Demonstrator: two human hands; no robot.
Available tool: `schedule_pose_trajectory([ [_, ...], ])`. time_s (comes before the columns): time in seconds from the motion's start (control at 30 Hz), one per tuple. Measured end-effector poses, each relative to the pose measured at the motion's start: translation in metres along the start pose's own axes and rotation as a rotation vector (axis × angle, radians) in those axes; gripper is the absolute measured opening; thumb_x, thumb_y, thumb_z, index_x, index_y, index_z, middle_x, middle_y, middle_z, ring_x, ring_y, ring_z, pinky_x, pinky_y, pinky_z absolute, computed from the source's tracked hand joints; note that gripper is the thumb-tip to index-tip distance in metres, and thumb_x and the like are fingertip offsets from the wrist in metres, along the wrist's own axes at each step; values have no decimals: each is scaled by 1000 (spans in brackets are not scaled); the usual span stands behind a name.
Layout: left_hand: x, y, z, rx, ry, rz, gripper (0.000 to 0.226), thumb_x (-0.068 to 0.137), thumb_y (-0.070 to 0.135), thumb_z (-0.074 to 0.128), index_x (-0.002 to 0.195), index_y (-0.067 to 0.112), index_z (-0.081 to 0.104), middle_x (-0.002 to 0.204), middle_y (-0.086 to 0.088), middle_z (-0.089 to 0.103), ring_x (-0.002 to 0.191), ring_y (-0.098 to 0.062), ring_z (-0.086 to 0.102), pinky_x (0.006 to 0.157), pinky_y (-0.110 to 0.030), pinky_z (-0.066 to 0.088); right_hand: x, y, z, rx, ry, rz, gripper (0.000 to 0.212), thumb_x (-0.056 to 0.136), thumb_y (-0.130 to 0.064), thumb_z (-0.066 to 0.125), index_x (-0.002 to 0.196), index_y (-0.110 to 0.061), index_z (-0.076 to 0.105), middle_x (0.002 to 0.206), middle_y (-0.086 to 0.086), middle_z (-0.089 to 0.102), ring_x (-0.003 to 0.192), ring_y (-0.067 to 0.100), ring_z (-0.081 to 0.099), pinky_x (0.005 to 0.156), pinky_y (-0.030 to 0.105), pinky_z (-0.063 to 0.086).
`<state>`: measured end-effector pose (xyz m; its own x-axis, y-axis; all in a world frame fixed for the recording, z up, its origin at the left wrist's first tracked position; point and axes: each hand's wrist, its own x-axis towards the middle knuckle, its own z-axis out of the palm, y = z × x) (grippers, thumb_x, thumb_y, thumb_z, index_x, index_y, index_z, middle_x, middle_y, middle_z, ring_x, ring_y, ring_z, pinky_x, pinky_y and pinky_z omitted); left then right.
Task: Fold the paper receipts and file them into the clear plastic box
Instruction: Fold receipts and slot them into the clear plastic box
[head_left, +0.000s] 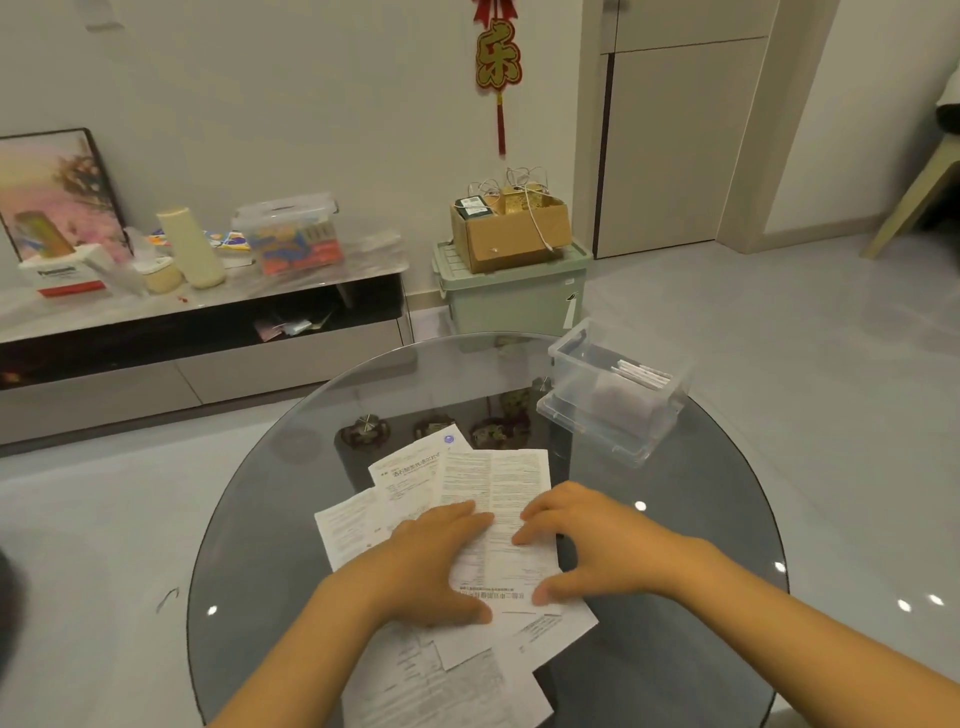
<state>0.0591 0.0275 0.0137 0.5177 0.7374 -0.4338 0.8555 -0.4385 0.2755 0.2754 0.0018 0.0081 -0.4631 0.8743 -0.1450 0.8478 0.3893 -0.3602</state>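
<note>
1. Round glass table (270, 519) in the foreground, with a loose spread of printed paper receipts (410, 480) overlapping near its middle and front edge.
2. Top receipt (498, 483) lying flat on the pile, long side running away from the camera, creased down its length.
3. Left hand (431, 561) flat on the top receipt's left half, fingers straight and together, thumb stretched along the near edge; pressing, not gripping.
4. Right hand (582, 540) on the same sheet's right half, fingers spread and lightly bent, fingertips and thumb touching the paper; nothing held.
5. Clear plastic box (587, 358) at the table's far right, well apart from the pile, lid off, seated on what looks like its own lid (597, 441).
6. Folded white slips (641, 375) standing on edge inside the box, toward its right end.
7. Green storage bin (511, 301) on the floor beyond the table, cardboard box (511, 234) on top.
</note>
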Motion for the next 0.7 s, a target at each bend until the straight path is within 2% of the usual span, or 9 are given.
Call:
schedule_pose_trajectory([
  [0.13, 0, -2, -2, 8, -42, -8, 88, 76, 57, 65, 146, 45, 12, 156, 20, 0, 144, -16, 5, 117, -46, 16, 4, -4, 2, -12, -84, -4, 72, 74, -56, 69, 137, -38, 41, 147, -9, 27, 136, 12, 17, 111, 28, 18],
  [0.2, -1, 0, -3, 12, -40, 3, 82, 79, 54, 63, 145, 45, 16, 156, 19, 1, 144, -17, 6, 117, -43, 18, 6, -5, 1, -45, -76, -20, 64, 75, -53, 67, 133, -38, 44, 147, -8, 30, 135, 12, 20, 110, 27, 20],
  [0.27, -2, -1, -5, -14, -20, 15, 72, 82, 52, 60, 144, 45, 23, 156, 18, 4, 144, -15, 9, 116, -40, 19, 10, -7, -1, -23, -74, -21, 51, 76, -50, 64, 125, -37, 53, 140, -8, 40, 130, 12, 30, 107, 26, 28],
  [0.3, -3, -1, -6, -32, -13, 21, 69, 83, 52, 59, 143, 45, 26, 156, 18, 6, 143, -14, 11, 116, -39, 20, 10, -7, -2, 23, -67, -9, 44, 75, -48, 61, 117, -35, 59, 132, -9, 49, 123, 12, 40, 102, 27, 36],
  [0.37, -4, -2, -10, -71, -3, 38, 65, 83, 55, 59, 140, 45, 31, 154, 18, 15, 141, -11, 17, 115, -36, 22, 13, -5, -7, 155, -34, 44, 28, 75, -40, 56, 98, -29, 66, 106, -9, 63, 95, 7, 55, 82, 27, 48],
  [0.43, -5, -3, -14, -178, 26, 65, 56, 83, 55, 60, 134, 44, 40, 142, 20, 36, 130, -6, 34, 109, -31, 31, 18, -3, -12, 238, 2, 114, 11, 81, -29, 53, 82, -25, 63, 86, -6, 63, 74, 8, 53, 65, 24, 44],
  [0.5, -4, -4, -16, -314, 129, 66, 46, 83, 53, 60, 126, 43, 48, 125, 23, 51, 114, -2, 49, 98, -26, 42, 23, -3, -16, 309, 69, 172, 13, 87, -23, 48, 78, -22, 58, 83, -3, 61, 74, 15, 54, 62, 26, 41],
  [0.6, 3, -10, -14, -411, 392, -32, 54, 85, 45, 62, 133, 43, 38, 122, 20, 52, 103, -3, 55, 86, -21, 47, 34, -2, -17, 404, 172, 253, 13, 90, -22, 46, 82, -22, 55, 89, -2, 61, 76, 14, 55, 61, 24, 41],
  [0.7, 11, -12, -13, -544, 563, -106, 77, 85, 35, 66, 145, 39, 19, 133, 12, 43, 112, -10, 53, 94, -28, 48, 47, 0, -17, 408, 256, 336, 10, 92, -23, 46, 87, -24, 54, 93, -4, 59, 81, 11, 54, 61, 19, 41],
])
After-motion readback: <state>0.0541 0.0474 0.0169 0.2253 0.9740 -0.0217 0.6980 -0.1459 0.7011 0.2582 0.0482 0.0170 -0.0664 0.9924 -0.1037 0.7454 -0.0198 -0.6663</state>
